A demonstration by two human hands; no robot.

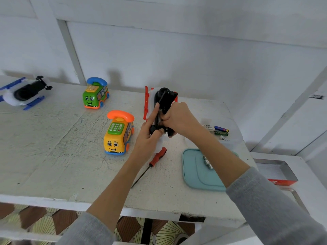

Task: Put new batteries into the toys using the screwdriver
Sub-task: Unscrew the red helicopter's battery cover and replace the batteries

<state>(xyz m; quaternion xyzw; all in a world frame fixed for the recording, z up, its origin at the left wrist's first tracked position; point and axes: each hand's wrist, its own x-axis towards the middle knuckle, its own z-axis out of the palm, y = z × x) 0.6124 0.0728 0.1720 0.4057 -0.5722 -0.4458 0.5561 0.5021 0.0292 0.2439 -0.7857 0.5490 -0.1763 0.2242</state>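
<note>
A red, white and black toy vehicle (163, 100) lies upside down at the table's middle back. My left hand (150, 128) grips its near end, index finger stretched along its side. My right hand (178, 119) curls round the black underside, fingertips pressing at the battery area. The red-handled screwdriver (155, 160) lies on the table just below my hands, tip pointing toward me. Loose batteries (221, 130) lie to the right. Several silver batteries (208, 162) sit on a teal tray (196, 172).
A yellow phone-bus toy (117, 135) stands left of my hands, a green one (95, 93) farther back. A blue and white toy (23, 92) lies upside down at the far left. A metal tray (279, 171) sits beyond the table's right edge.
</note>
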